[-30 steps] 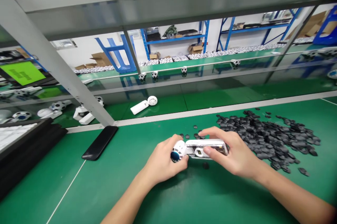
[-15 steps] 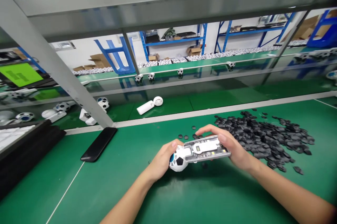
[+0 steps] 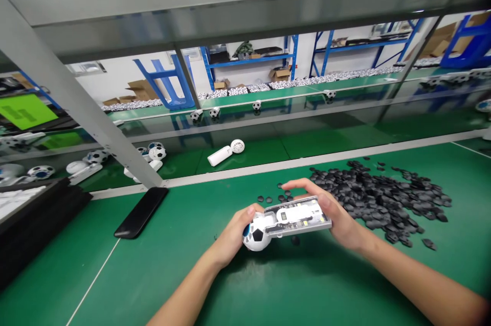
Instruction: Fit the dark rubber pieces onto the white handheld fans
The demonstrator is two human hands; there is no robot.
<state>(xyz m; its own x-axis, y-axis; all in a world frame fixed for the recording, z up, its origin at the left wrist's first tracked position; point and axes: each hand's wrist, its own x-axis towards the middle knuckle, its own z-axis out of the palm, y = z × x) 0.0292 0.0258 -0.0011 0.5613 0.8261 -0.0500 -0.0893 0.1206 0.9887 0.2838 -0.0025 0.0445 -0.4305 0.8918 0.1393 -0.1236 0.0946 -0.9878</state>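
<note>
Left hand (image 3: 230,240), right hand (image 3: 344,224) clamped on ball-head device (image 3: 291,217), apart at its ends; risk: loose grip, drop onto black discs (image 3: 378,198).

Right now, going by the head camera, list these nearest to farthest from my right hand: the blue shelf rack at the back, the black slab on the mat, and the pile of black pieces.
From the right hand:
1. Pile of black pieces, on the green mat, just ahead and to the right.
2. Black slab, on the same mat, off to the left.
3. Blue shelf rack, far ahead, at the back of the room.
</note>
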